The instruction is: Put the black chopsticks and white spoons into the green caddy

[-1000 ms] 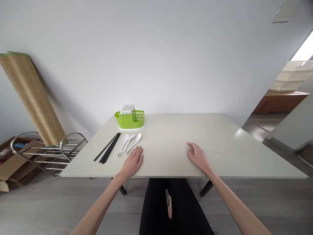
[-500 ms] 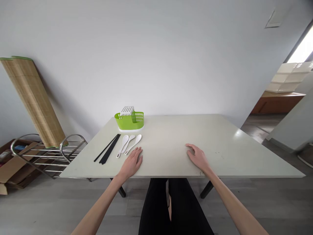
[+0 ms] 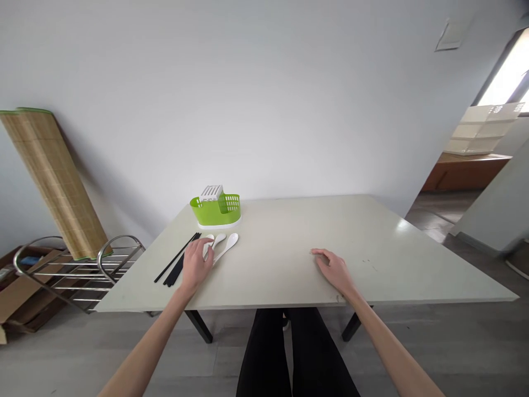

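Note:
My left hand [image 3: 197, 264] is over the leftmost white spoon [image 3: 210, 238] and hides most of it; the fingers are apart, and whether they touch the spoon cannot be made out. Two more white spoons, a middle one [image 3: 220, 238] and a right one [image 3: 232, 241], lie just right of the hand. Black chopsticks [image 3: 176, 272] lie partly behind its left side. A green basket [image 3: 212, 214] with a white slatted holder [image 3: 211, 192] stands behind the spoons. My right hand [image 3: 334, 270] rests on the table, holding nothing, thumb and fingers loosely apart.
The pale table [image 3: 281, 281] stands against the wall. At the left, a rolled bamboo mat [image 3: 55, 182] leans on a metal rack [image 3: 88, 278] beside a cardboard box [image 3: 20, 292]. A brown cabinet [image 3: 463, 173] is at the far right.
My left hand has moved left and slightly forward from beside the spoons to over the leftmost one. My right hand has stayed nearly in place. The view has shifted slightly.

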The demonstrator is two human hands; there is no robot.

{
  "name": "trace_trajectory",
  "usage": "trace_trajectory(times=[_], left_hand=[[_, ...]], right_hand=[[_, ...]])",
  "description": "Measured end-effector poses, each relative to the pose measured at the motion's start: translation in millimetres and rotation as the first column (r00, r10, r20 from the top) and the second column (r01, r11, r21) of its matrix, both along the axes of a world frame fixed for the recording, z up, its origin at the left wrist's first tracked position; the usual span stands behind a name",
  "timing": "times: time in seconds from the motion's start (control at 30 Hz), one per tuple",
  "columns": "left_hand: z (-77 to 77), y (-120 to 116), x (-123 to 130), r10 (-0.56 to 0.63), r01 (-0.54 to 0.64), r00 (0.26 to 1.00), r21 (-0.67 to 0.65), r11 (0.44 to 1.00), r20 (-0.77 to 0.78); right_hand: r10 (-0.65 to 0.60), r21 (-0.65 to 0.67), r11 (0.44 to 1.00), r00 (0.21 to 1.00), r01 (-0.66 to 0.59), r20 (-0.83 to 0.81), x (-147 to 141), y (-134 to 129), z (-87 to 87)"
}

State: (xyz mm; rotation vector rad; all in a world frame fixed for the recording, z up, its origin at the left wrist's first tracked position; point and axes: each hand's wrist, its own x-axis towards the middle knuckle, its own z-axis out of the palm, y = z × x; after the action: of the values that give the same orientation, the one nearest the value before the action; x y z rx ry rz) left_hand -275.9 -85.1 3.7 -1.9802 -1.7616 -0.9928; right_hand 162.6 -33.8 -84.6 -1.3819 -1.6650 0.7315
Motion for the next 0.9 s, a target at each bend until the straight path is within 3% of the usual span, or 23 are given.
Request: trace_trajectory(times=[0.23, 0.43, 0.6, 0.77, 0.9], left_hand=[[39.0, 42.9, -57.8, 0.217, -0.22, 0.974, -0.067, 0.973, -0.061], [45.8, 66.2, -111.1, 0.33, -0.363, 0.93, -0.276, 0.89, -0.16], [49.3, 64.7, -133.3, 0.332, -0.411, 0.909, -0.421, 0.808, -0.251], [43.1, 48.1, -136.9, 0.278, -0.419, 0.908, -0.624, 0.66, -0.315], [40.6, 44.3, -133.3, 0.274, -0.46, 0.888, -0.711, 0.532, -0.369]], right_hand=[[-0.001, -0.004, 1.0, 1.0, 0.001, -0.031, -0.9, 0.5, 2.8], [0.004, -0.009, 1.0, 0.999, -0.005, -0.052, 0.3, 0.5, 4.0], [0.001, -0.015, 1.0, 0.998, -0.002, -0.061, 1.1, -1.2, 6.2], [0.002, -0.02, 1.0, 0.997, -0.004, -0.076, 1.4, -1.2, 6.2], [0.023, -0.028, 0.999, 0.995, -0.026, -0.099, 1.2, -0.5, 6.0]])
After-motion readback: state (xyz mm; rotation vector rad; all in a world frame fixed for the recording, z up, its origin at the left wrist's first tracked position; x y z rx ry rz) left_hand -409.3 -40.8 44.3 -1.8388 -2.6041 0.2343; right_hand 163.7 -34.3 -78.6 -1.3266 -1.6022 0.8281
